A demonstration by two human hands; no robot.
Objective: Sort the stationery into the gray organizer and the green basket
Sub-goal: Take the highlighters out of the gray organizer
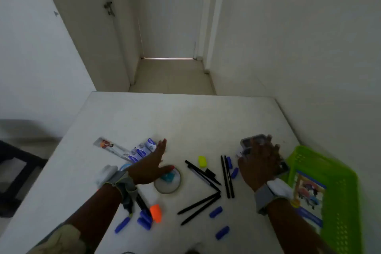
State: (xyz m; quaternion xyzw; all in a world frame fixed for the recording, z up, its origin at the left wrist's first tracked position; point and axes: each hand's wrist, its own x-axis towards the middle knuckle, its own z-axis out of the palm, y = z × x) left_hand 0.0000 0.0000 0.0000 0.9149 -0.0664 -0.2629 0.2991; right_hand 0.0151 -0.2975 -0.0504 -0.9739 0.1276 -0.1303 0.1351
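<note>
A person's two forearms reach over a white worktop strewn with stationery. The left hand is flat, fingers straight and together, thumb spread out over a round tape roll — it holds nothing. Left of the roll, beyond the hand, lie a ruler and a strip of blue-and-white packets. The right hand lies on top of the gray organizer, well right of the roll; the picture is blurred, so I cannot tell whether its fingers clasp the organizer. The green basket stands just right of that hand, with a picture card inside. Between roll and organizer lie black pens, a yellow eraser and blue caps; an orange cap sits nearer the viewer than the roll.
</note>
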